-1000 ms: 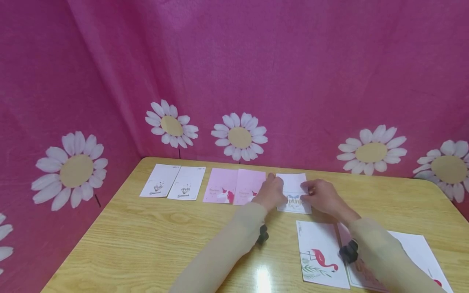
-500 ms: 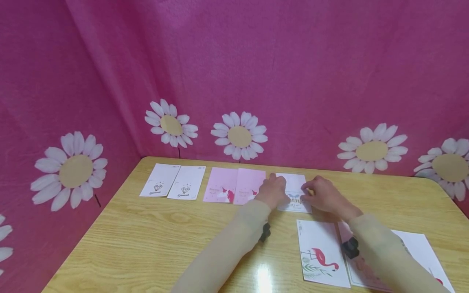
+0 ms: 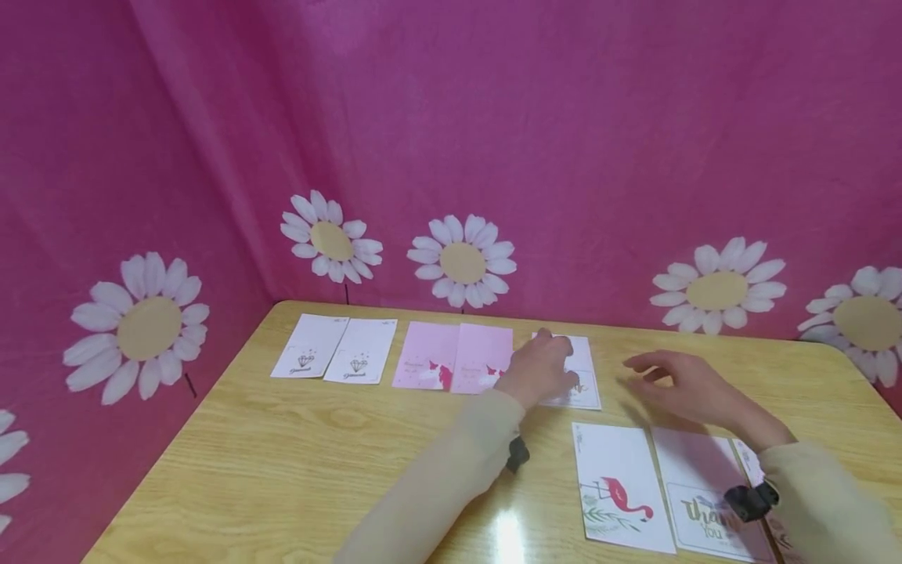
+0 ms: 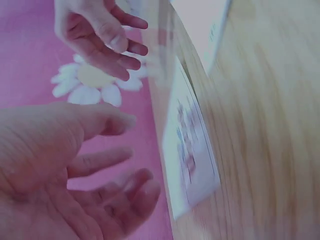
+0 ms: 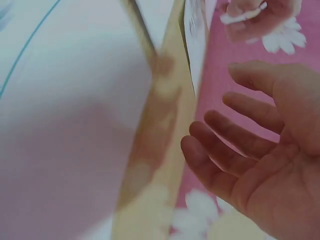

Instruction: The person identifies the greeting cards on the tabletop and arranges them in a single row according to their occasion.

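In the head view, a white "Thank You" card (image 3: 583,357) lies near the back of the table, partly covered by my left hand (image 3: 535,370). Fingers loosely spread and holding nothing, that left hand (image 4: 75,165) appears beside the card (image 4: 189,150) in the left wrist view. Farther right, my right hand (image 3: 694,390) hovers over the table with relaxed fingers, apart from any card. The right wrist view shows this right hand (image 5: 265,145) with nothing in its grasp. A second "Thank You" card (image 3: 694,462) lies below it, partly hidden by the right wrist.
Two diamond cards (image 3: 310,345) lie at the back left of the wooden table (image 3: 282,470). Beside them are two pink unicorn cards (image 3: 426,352). A flamingo card (image 3: 620,486) lies at front right. A pink flowered curtain (image 3: 564,157) hangs behind the table.
My right hand has left the back "Thank You" card and moved right, uncovering the front "Thank You" card. My left hand has shifted slightly right over the back card.
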Demonstrator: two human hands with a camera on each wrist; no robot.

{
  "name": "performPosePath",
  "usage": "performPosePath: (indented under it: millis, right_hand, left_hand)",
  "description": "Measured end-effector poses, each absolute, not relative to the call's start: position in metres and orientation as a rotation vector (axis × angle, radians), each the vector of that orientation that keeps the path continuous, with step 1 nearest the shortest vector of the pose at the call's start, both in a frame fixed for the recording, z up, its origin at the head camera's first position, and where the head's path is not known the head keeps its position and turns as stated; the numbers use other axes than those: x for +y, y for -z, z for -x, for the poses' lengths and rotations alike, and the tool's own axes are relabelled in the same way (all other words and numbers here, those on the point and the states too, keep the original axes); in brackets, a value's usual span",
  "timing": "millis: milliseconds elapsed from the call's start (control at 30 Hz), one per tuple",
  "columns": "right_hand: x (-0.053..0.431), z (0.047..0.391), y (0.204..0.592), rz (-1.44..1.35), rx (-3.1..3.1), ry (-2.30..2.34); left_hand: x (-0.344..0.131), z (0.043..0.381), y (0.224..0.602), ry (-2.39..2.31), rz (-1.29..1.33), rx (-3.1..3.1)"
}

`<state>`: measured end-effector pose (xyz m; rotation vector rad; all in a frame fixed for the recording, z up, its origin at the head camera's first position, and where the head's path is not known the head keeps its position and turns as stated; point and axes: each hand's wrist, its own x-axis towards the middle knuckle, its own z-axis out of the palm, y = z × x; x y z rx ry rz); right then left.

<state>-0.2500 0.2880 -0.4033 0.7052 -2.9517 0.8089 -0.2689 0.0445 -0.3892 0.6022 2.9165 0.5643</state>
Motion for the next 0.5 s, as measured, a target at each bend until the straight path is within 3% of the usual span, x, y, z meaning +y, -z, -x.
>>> performPosePath:
  millis: [267,500]
  right_hand:
    - [0.34,0.223,0.4,-0.743,-3.076,-0.761]
    - [0.362,0.202,0.406,-0.582,-3.319,-0.655]
  left_hand:
    - [0.074,0.243,0.383,-0.557,-0.911,2.777]
    - [0.11,0.219,0.389,-0.363,-0.934,2.703]
